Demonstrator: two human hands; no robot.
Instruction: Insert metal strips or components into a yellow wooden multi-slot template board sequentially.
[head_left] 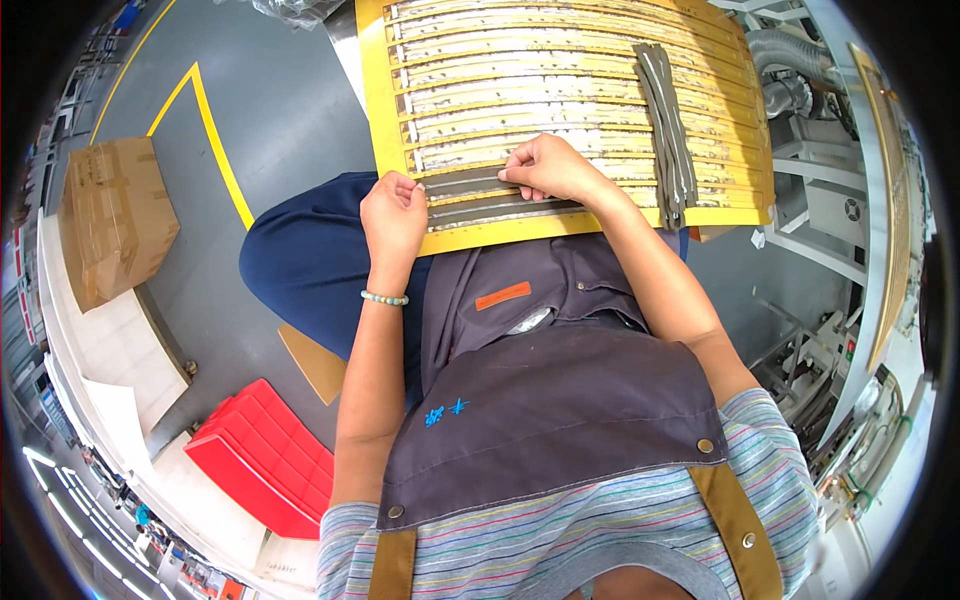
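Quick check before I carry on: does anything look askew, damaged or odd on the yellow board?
A bundle of grey strips lies crosswise on the slotted yellow board, unlike the near grey strips, which run lengthwise. The board also looks patchy, perhaps worn.

Through my feed I see a factory or industrial workshop: the smooth grey floor (pixel 285 90) carries bright yellow marking lines (pixel 222 150). On the right I find a ribbed, silver-grey flexible duct (pixel 795 52) near a white metal equipment frame (pixel 822 176). On the left I see a large brown cardboard box (pixel 120 215), a bright red plastic crate (pixel 265 455) and long white strip lights (pixel 62 503).
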